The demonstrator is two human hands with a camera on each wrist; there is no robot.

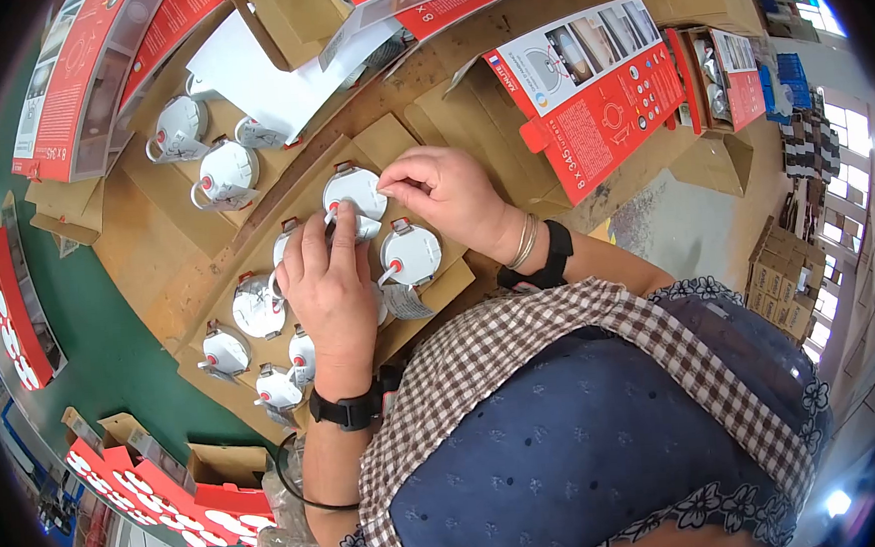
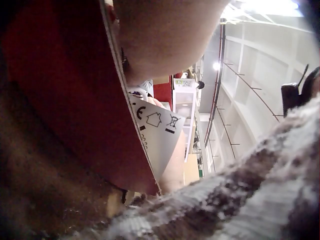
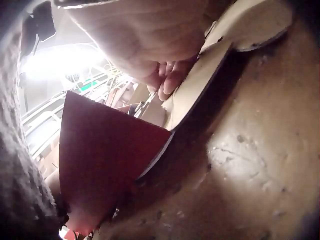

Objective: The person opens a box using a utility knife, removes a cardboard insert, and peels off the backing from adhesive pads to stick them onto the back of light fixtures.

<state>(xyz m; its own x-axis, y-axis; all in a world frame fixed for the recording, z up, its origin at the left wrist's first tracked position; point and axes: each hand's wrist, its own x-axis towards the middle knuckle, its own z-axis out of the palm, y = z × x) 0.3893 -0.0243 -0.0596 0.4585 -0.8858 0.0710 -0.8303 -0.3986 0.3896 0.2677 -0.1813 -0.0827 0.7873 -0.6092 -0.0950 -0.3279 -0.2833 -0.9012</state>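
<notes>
Several white round downlights with spring clips and red-tipped cables lie in an opened cardboard box (image 1: 199,360) in the head view. My left hand (image 1: 326,290) reaches over them palm down, its fairly straight fingers touching the downlight (image 1: 354,190) near its red cable fitting. At that downlight's right rim, my right hand (image 1: 453,194) pinches with thumb and forefinger; what lies between the fingertips is too small to tell. Just below sits another downlight (image 1: 411,254). The left wrist view has a printed white flap (image 2: 160,131) in front, and curled right-hand fingers (image 3: 172,82) appear in the right wrist view.
A second cardboard tray with more downlights (image 1: 228,169) lies behind, partly under a white sheet (image 1: 255,72). Red-and-white printed cartons (image 1: 597,93) stand around the far side. More red boxes (image 1: 161,496) line the green surface (image 1: 110,324) at left.
</notes>
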